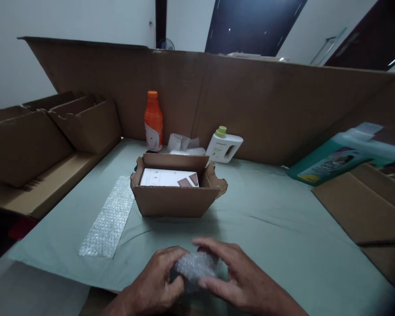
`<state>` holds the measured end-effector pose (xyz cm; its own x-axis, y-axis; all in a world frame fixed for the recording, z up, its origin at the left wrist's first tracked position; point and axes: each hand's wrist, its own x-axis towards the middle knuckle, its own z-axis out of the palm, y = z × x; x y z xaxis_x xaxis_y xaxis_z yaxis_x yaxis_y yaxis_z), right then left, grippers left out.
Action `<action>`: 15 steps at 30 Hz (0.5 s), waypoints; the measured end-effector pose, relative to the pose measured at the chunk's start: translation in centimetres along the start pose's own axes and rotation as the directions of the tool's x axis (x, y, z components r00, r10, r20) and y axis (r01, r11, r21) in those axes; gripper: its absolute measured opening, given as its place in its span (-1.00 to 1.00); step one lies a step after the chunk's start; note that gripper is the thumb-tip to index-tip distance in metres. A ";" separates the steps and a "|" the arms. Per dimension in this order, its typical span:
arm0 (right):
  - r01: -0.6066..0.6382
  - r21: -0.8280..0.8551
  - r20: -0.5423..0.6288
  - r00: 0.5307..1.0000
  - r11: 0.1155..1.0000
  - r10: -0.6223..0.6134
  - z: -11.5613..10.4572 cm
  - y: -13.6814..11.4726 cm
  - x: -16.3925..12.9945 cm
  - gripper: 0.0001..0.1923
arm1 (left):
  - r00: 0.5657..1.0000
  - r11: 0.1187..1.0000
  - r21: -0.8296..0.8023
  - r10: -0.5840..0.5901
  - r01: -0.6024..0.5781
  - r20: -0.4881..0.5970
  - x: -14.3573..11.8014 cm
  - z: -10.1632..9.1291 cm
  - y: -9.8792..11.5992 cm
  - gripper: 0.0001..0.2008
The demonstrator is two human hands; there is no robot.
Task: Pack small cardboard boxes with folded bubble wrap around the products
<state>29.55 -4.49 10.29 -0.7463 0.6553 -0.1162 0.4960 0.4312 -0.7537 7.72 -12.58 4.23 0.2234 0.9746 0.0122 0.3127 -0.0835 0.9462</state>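
Two sets of fingers close around a small bubble-wrapped bundle (196, 266) at the near edge of the surface (266, 228). Fingers of the left hand (153, 283) curl around the bundle's left side, the thumb pressing against its front; fingers of the right hand (240, 276) lie arched across its top and right side, slightly spread, with the tips resting on the wrap. What lies inside the wrap cannot be told; only a dark patch shows beneath the plastic. Judged from its size and from the easy two-handed hold, the bundle is probably light. The bubble film is soft, yielding and somewhat slippery, so a firm hold is best taken around the body from opposite sides, as here, rather than by a loose edge of film, which could slide or unroll. The padding hints that the contents may be fragile, so moderate pressure seems advisable. Both wrists enter from the lower edge of the view, palms turned inward toward each other, forearms low over the surface. Beyond the hands stands an open cardboard box (176, 197) containing a white carton (167, 177); a flat strip of bubble wrap (109, 218) lies to its left. Farther back stand an orange bottle (153, 120) and a white bottle (224, 147) against a cardboard wall (266, 105).
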 end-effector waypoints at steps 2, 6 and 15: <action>0.009 -0.078 0.013 1.000 0.997 -0.008 0.0 -1.2 0.5 -0.62 | 0.999 1.000 0.009 -0.012 0.012 -0.040 0.3 -0.1 -0.1 -0.69; 0.107 -0.150 0.037 0.994 0.983 -0.103 -0.4 -2.5 0.9 -0.26 | 0.994 1.000 0.000 0.016 -0.016 -0.104 0.8 -1.0 0.0 -0.58; 0.157 0.139 -0.365 0.926 0.978 -0.097 -6.9 -4.4 5.9 -0.66 | 0.804 0.890 0.328 0.435 -0.317 -0.406 1.6 -7.0 2.7 -0.29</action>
<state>26.07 1.76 17.35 -0.5774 0.7913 0.2013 0.3063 0.4384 -0.8450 2.48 -9.78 9.06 -0.0590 0.8310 0.5531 0.5103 -0.4511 0.7322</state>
